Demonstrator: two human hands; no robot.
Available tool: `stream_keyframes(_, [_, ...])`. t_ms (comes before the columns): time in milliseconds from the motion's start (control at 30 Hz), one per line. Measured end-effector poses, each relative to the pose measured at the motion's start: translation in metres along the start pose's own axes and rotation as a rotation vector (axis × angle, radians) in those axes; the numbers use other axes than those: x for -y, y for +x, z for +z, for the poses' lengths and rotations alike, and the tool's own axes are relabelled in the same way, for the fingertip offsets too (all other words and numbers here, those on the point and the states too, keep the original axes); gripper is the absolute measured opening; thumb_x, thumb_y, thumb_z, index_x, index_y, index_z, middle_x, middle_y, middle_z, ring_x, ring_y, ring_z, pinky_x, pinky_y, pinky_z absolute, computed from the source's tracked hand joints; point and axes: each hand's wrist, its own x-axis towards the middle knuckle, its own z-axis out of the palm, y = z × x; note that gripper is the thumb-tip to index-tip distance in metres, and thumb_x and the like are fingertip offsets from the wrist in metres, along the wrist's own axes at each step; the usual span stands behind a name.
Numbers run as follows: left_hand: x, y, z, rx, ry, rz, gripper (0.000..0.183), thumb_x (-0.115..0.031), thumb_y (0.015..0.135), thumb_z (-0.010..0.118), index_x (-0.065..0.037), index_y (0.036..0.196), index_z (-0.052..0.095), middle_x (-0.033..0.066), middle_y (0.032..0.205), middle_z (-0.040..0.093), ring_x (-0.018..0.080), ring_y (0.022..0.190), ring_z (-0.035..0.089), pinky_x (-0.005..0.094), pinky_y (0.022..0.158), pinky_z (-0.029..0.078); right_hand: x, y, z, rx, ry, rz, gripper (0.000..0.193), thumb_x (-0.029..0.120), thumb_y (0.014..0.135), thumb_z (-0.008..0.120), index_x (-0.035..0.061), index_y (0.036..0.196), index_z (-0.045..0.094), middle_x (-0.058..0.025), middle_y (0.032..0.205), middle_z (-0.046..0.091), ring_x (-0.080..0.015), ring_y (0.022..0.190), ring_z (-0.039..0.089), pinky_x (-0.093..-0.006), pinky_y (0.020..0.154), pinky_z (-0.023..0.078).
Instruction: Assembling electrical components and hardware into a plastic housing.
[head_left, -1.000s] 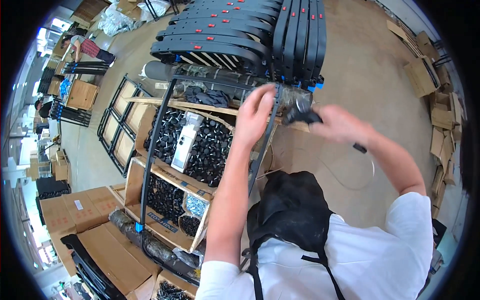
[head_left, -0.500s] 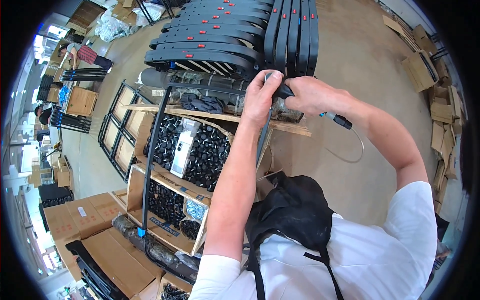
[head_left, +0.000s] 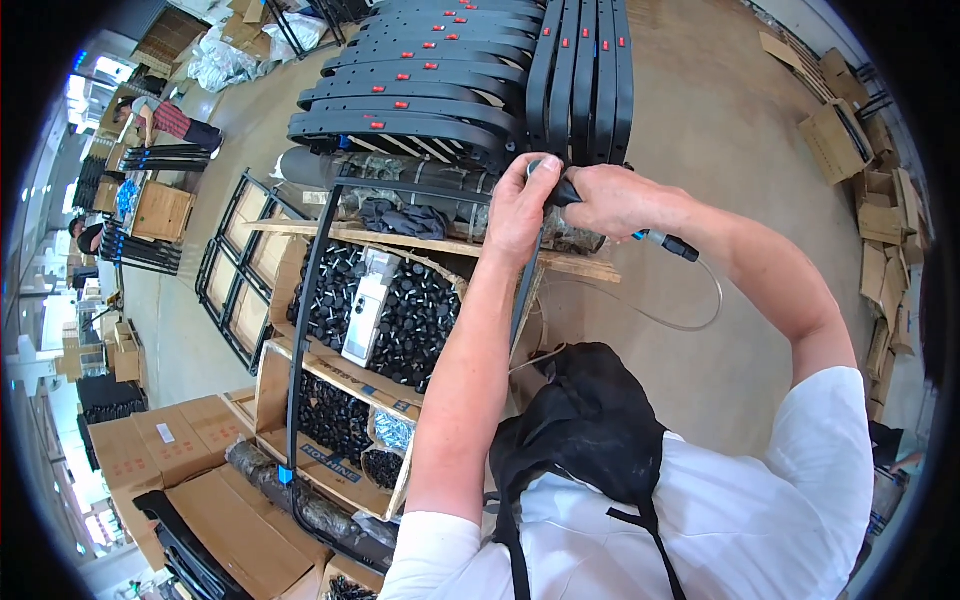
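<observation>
My right hand (head_left: 622,203) is closed around a black air tool (head_left: 565,192); a hose connector (head_left: 672,245) sticks out below the hand, with a thin clear hose (head_left: 718,305) looping from it. My left hand (head_left: 516,212) is closed at the far right corner of a black metal tube frame (head_left: 318,240). Its thumb presses on a small dark round part (head_left: 536,166), apparently a foot, against which the tool's front end points. The contact between them is hidden by my fingers. The frame stands over open boxes of black screw-in feet (head_left: 420,310).
Black curved frames (head_left: 420,95) with red pieces are stacked ahead. A wooden plank (head_left: 450,243) crosses behind the boxes. A white phone-like device (head_left: 366,318) lies on the feet. Cardboard boxes (head_left: 240,520) stand at lower left; a co-worker (head_left: 165,118) bends over frames at far left.
Both hands and the tool have shifted slightly down in the view, still together at the frame corner. More of the clear hose's loop shows now.
</observation>
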Motion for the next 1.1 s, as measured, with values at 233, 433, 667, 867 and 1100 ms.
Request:
stream_keyframes(233, [0.007,-0.005,-0.005,-0.002,0.008,-0.002,0.024,-0.027,0.104,0.069,-0.005,0.116,0.069,0.0014,0.109,0.067,0.0112,0.103,0.058,0.0293,0.096,0.046,-0.002,0.006,0.012,-0.007,0.046,0.029,0.035,0.022,0.088,0.057,-0.0075,0.069,0.061,-0.0201,0.064,0.067,-0.0322,0.06,0.072,-0.045,0.061,0.06])
stream_keyframes(433, [0.013,-0.004,-0.01,0.009,-0.045,-0.051,0.022,-0.025,0.105,0.069,-0.006,0.116,0.069,0.0005,0.107,0.068,0.01,0.099,0.06,0.0285,0.091,0.049,-0.004,0.03,0.015,0.062,0.174,0.161,0.019,0.014,0.071,0.064,-0.0048,0.068,0.06,-0.0139,0.067,0.062,-0.0276,0.061,0.064,-0.0419,0.056,0.051])
stream_keyframes(667, [0.007,0.002,-0.01,0.083,-0.092,-0.046,0.023,-0.025,0.104,0.07,-0.005,0.115,0.069,-0.0008,0.103,0.069,0.0084,0.093,0.062,0.0282,0.084,0.051,0.003,0.025,0.019,-0.011,0.135,0.222,0.016,0.008,0.062,0.065,-0.005,0.069,0.062,-0.0125,0.075,0.06,-0.0239,0.069,0.054,-0.0434,0.059,0.042])
stream_keyframes(867, [0.0,0.007,-0.017,0.122,-0.051,0.039,0.021,-0.025,0.101,0.073,-0.006,0.11,0.072,-0.0012,0.102,0.07,0.0084,0.095,0.061,0.0281,0.087,0.05,0.012,0.034,0.023,-0.143,0.082,0.17,0.021,0.012,0.056,0.071,-0.0042,0.07,0.072,-0.0147,0.073,0.069,-0.027,0.071,0.067,-0.042,0.06,0.051])
stream_keyframes(1100, [-0.072,0.0,-0.054,0.024,0.048,0.111,0.02,-0.024,0.102,0.071,-0.005,0.108,0.071,-0.0013,0.097,0.069,0.0075,0.09,0.06,0.0278,0.081,0.051,0.091,0.034,0.006,-0.168,0.137,0.022,0.021,0.012,0.073,0.07,-0.0045,0.086,0.07,-0.0103,0.071,0.066,-0.0186,0.066,0.064,-0.0373,0.058,0.05])
